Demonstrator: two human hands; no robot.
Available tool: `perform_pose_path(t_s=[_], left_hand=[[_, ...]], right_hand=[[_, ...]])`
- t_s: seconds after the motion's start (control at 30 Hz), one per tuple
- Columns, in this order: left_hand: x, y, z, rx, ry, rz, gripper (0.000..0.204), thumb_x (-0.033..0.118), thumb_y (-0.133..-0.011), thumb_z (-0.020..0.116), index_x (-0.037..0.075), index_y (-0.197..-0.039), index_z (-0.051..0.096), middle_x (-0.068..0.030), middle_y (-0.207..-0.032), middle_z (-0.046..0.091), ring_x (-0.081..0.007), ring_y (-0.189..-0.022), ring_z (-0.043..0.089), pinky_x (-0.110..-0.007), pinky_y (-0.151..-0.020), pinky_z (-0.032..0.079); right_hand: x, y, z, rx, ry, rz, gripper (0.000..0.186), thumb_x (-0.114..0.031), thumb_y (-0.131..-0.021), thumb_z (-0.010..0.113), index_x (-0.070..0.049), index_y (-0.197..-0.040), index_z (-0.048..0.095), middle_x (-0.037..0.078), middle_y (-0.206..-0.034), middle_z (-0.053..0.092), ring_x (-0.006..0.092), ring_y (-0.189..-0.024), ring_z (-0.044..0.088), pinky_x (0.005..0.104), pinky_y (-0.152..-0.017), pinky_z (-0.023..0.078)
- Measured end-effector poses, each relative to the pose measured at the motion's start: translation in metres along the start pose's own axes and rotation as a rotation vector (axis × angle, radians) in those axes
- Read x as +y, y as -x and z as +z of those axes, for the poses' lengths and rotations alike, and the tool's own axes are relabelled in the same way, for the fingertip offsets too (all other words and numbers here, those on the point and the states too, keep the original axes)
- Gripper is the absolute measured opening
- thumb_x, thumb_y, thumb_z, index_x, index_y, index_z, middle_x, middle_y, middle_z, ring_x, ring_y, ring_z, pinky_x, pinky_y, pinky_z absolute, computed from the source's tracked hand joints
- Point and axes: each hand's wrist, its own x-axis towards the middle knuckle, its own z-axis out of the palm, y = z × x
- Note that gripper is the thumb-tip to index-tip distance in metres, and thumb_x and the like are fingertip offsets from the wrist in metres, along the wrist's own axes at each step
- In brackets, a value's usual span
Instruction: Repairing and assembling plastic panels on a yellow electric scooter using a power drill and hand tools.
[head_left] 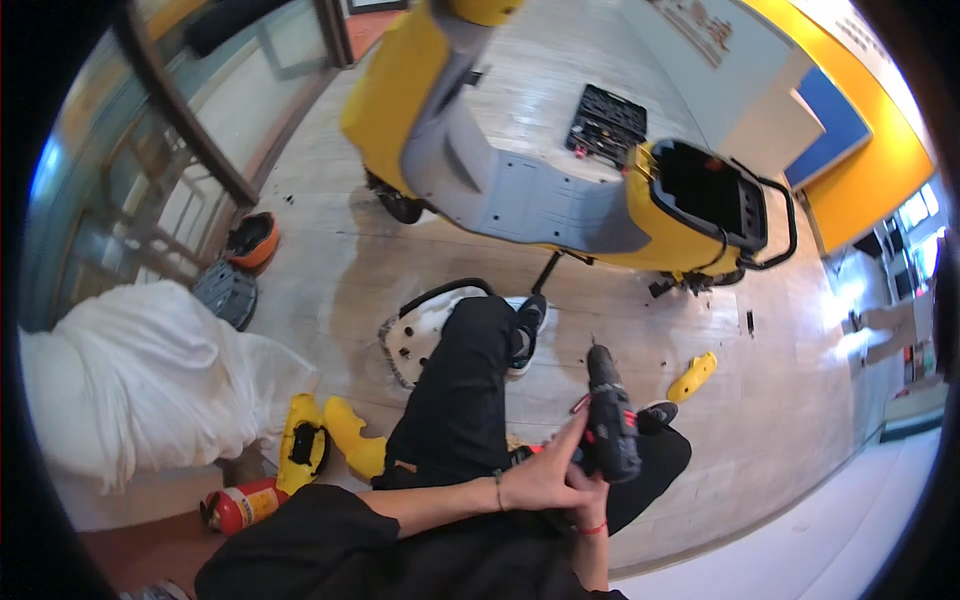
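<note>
A black and red power drill [612,410] points away from me over my lap, a thin bit at its tip. My right hand [588,505], with a red string bracelet, is closed on its grip, mostly hidden behind the left. My left hand [545,470] wraps against the grip from the left, fingers running up beside the drill body; a slim reddish piece near those fingertips is too small to identify. Partly hidden behind the left hand lies a black and orange-red object [522,455] in my lap, between my dark-trousered legs [460,380].
A yellow scooter [540,210] with open seat compartment stands ahead, an open tool case [605,115] behind it. Around me lie a pale seat piece [405,330], yellow panels [350,435], [692,375], a fire extinguisher [245,508], white cloth [150,380] and an orange helmet-like object [255,240].
</note>
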Motion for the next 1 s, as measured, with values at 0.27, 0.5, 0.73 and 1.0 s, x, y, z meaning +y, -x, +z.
perform_pose_path(t_s=[0.27, 0.5, 0.73, 1.0], left_hand=[[0.021, 0.029, -0.003, -0.182, -0.232, 0.212, 0.089, 0.032, -0.081, 0.064, 0.0, -0.144, 0.01, -0.0327, -0.143, 0.017, -0.0425, -0.128, 0.033, -0.039, -0.104, 0.031], [0.009, 0.066, -0.004, -0.105, -0.312, 0.139, 0.072, 0.023, -0.084, 0.058, 0.003, -0.142, 0.019, -0.029, -0.145, 0.016, -0.0416, -0.109, 0.052, -0.039, -0.091, 0.045], [-0.001, 0.083, 0.001, 0.213, -0.218, 0.236, 0.058, 0.018, -0.083, 0.055, 0.005, -0.135, 0.034, -0.0198, -0.133, 0.042, -0.0363, -0.103, 0.056, -0.04, -0.085, 0.047], [-0.035, 0.132, -0.023, 0.385, -0.037, 0.101, 0.034, 0.015, -0.084, 0.056, 0.004, -0.115, 0.05, -0.0147, -0.101, 0.06, -0.0253, -0.084, 0.064, -0.037, -0.072, 0.051]], right_hand=[[-0.045, 0.011, -0.006, -0.115, -0.243, 0.064, 0.038, -0.016, -0.087, 0.041, 0.006, -0.116, 0.053, 0.017, -0.116, 0.056, 0.0237, -0.105, 0.056, 0.0342, -0.093, 0.042], [-0.029, 0.021, 0.015, -0.067, -0.183, 0.072, 0.052, -0.019, -0.087, 0.037, -0.003, -0.136, 0.035, 0.02, -0.114, 0.058, 0.0248, -0.102, 0.057, 0.0353, -0.092, 0.042], [-0.049, 0.012, 0.011, -0.291, -0.154, 0.372, 0.048, -0.027, -0.087, 0.046, -0.004, -0.129, 0.043, 0.018, -0.12, 0.055, 0.0265, -0.109, 0.053, 0.038, -0.096, 0.04], [-0.082, -0.01, 0.017, -0.154, -0.028, 0.222, 0.049, -0.016, -0.084, 0.051, -0.004, -0.13, 0.04, 0.013, -0.097, 0.061, 0.0107, -0.069, 0.052, 0.0197, -0.055, 0.045]])
